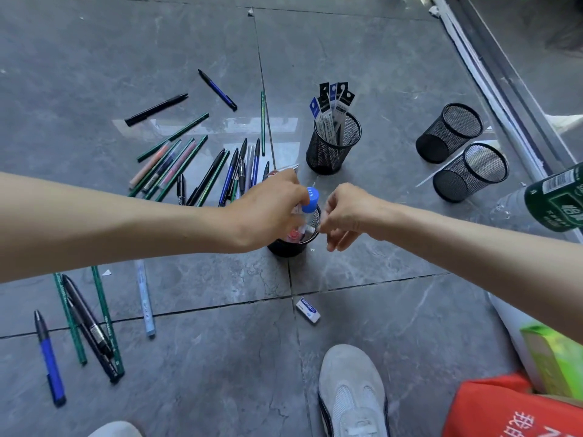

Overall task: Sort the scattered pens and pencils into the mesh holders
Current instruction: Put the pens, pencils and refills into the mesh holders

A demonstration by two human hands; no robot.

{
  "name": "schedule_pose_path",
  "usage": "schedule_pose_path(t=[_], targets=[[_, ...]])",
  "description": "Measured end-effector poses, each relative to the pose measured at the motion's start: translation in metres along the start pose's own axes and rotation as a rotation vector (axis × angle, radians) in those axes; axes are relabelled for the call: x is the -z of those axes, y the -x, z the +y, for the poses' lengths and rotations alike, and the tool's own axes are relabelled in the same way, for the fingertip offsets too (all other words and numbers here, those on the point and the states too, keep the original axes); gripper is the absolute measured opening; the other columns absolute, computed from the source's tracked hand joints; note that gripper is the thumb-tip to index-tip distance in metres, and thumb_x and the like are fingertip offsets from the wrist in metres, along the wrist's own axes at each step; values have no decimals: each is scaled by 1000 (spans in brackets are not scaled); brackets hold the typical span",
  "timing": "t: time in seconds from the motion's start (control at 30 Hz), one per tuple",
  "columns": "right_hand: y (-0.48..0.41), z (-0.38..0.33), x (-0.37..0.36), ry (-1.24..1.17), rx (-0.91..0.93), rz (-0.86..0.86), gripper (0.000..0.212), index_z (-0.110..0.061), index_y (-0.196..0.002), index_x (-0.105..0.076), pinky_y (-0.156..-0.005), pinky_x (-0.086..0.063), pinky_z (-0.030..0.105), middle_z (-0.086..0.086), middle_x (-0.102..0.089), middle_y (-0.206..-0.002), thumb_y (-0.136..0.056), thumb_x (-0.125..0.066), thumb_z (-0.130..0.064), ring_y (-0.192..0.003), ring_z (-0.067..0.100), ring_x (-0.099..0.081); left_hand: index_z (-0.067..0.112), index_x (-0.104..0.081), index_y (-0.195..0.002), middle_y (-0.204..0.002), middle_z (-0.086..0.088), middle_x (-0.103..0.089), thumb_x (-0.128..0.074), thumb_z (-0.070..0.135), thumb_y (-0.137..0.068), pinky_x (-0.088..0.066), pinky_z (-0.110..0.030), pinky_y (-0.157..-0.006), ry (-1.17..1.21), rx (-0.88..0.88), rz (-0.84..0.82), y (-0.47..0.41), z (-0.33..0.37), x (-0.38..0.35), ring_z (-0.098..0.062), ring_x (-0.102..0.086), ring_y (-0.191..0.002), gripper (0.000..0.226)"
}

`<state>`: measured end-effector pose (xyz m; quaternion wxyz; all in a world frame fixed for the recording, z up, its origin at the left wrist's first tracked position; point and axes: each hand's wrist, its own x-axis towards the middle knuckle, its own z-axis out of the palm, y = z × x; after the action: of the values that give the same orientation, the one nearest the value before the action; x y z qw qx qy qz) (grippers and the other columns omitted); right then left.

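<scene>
A black mesh holder (288, 247) stands on the floor at the centre, with a few items inside it. My left hand (268, 209) reaches over it and grips a clear blue-capped tube (310, 200) at the holder's mouth; a silver pen tip (288, 168) sticks out past the knuckles. My right hand (347, 212) is beside the holder, its curled fingers pinching the right rim. Scattered pens and pencils (189, 165) lie fanned on the floor to the left behind my arm. More pens and green pencils (88, 323) lie at the lower left.
A second mesh holder (332, 149) with packaged refills stands behind. Two tipped holders (448, 134) (470, 171) lie at right. An eraser (308, 309), a green bottle (555, 200), a grey shoe (353, 392), a red bag (511, 408) and a green box (555, 357) are nearby.
</scene>
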<state>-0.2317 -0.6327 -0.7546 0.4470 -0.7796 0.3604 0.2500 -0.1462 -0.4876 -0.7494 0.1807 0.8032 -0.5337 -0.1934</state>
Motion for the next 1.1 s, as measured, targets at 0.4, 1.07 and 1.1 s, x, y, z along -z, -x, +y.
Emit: schedule_pose_path(t=[0.4, 1.07, 1.1], targets=[[5, 62, -79, 761, 77, -195, 44, -17, -61, -43, -45, -43, 22, -4, -49, -41, -69, -77, -44, -46, 18, -54, 12, -50, -94, -95, -3, -41, -58, 4, -80, -41, -39, -54, -201, -103, -10, 5, -8, -12, -21, -44, -66, 17], [9, 15, 21, 140, 110, -55, 24, -8, -66, -69, -36, -30, 17, -3, -53, -44, -76, -77, -29, -38, 9, -37, 12, -46, -90, -82, -2, -44, -47, -10, -71, -33, -34, -52, -377, -398, -47, 14, -28, -8, -16, -35, -71, 29], [9, 13, 21, 142, 130, -29, 26, -8, -64, -69, -36, -30, 16, -4, -53, -44, -74, -79, -30, -37, 9, -37, 11, -46, -90, -81, -2, -45, -48, -8, -75, -36, -36, -52, -341, -361, -28, 12, -28, -6, -17, -37, -68, 25]])
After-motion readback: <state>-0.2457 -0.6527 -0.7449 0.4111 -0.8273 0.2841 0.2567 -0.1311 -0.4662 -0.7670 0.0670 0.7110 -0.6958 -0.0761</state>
